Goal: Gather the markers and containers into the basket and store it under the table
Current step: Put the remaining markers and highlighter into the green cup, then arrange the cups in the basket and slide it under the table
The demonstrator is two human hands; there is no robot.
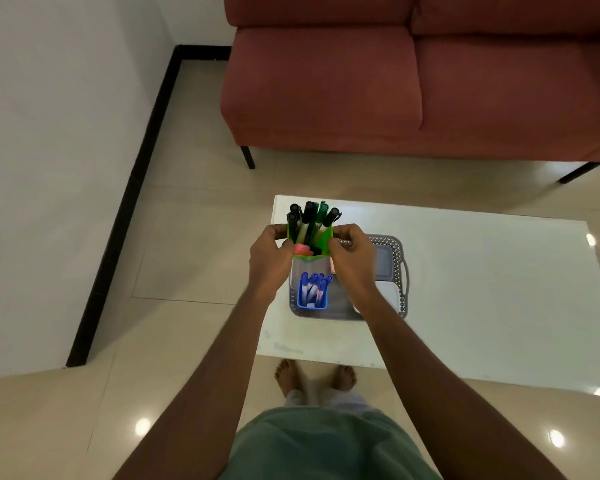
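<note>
A: From the head view, how are the arms placed?

B: Both arms reach forward and a little inward. The left hand [269,252] and the right hand [352,252] meet at the green container [323,242]. Each one grasps one side of it with curled fingers, and the thumbs are on the near side.

A: And where is this container?

B: It is in the air, over the far left part of the basket [397,245]. It looks like thin, shiny plastic with straight walls. Dark and green markers [309,216] stand in it, with their round caps up and fanning outwards. Something pink lies low inside; I cannot tell what it is.

A: What about the basket?

B: It is grey plastic with rounded corners, a wall full of small holes and a loop handle on the right end. It stands on the white, glossy tabletop [482,289], near the left edge. In its near left corner stands a blue container [312,303], square and open, which holds blue markers [314,285] upright.
</note>
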